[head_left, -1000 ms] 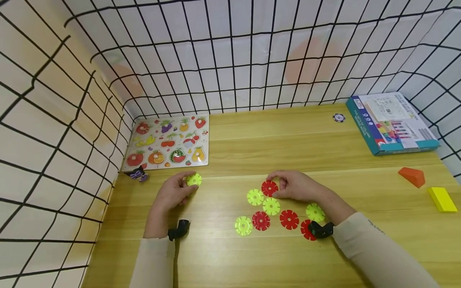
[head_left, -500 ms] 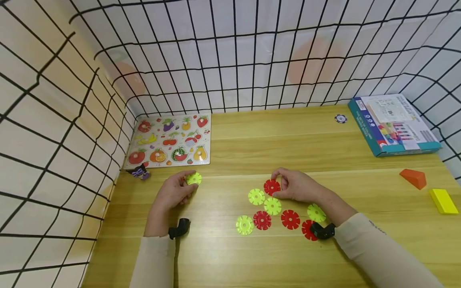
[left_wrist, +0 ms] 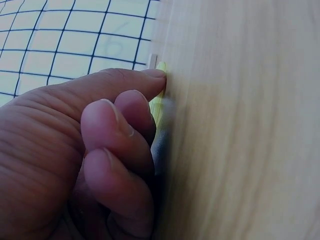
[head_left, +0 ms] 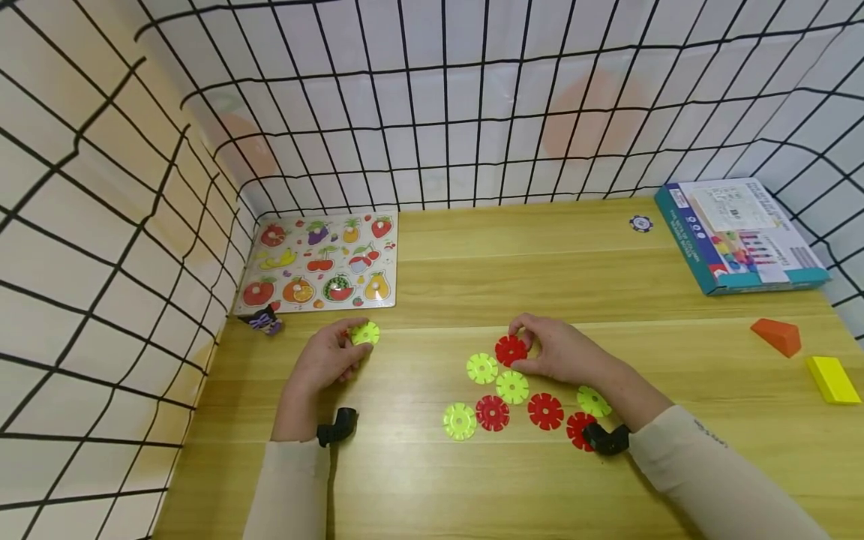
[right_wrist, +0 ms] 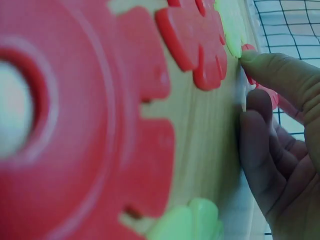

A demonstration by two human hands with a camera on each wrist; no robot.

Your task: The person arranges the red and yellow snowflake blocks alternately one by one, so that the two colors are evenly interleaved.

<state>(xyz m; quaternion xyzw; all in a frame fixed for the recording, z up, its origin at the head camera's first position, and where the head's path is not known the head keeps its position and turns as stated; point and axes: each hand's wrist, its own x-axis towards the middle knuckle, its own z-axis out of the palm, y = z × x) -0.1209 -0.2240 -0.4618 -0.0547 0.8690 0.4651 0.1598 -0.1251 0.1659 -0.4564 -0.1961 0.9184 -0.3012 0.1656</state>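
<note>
My left hand (head_left: 327, 354) pinches a yellow-green notched plastic disc (head_left: 367, 334) between thumb and index finger, left of the middle of the table. A speck of red shows behind that disc near the fingers. In the left wrist view the same disc (left_wrist: 160, 107) appears edge-on beyond the curled fingers. My right hand (head_left: 563, 351) pinches a red notched disc (head_left: 511, 350) by its right side, thumb below and index finger above. Right beside it lie two yellow-green discs (head_left: 482, 368). Several more red discs (head_left: 545, 411) and yellow-green discs (head_left: 460, 421) lie nearer, some beneath the right wrist.
A fruit puzzle board (head_left: 317, 262) lies at the back left, with a small dark figure (head_left: 265, 321) at its near corner. At the right are a boxed set (head_left: 742, 234), a poker chip (head_left: 641, 223), an orange block (head_left: 778, 337) and a yellow block (head_left: 833, 379). Black wire mesh (head_left: 445, 112) encloses the table.
The head view has shifted slightly. My right index fingertip has moved a little right along the red disc's edge. The left hand keeps its pinch on the yellow-green disc.
</note>
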